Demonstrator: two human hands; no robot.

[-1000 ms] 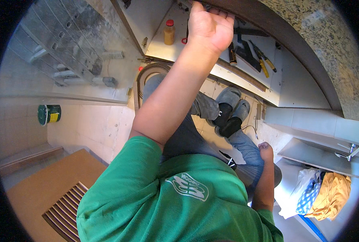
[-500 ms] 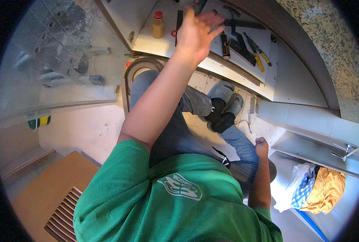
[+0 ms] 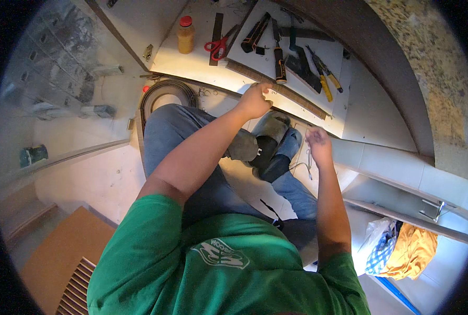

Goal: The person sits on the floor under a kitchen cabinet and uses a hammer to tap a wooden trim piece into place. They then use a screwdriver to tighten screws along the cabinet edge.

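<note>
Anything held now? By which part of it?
Left hand: nothing visibly held, beside the long, flat brown strip. Right hand: half-curled, blurred; nothing visible in it, but something small can't be ruled out.

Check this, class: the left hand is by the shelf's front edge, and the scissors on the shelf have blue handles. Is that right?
Not quite: the scissors have red handles, not blue, as the head view shows. The left hand is by the front edge of the shelf.
</note>
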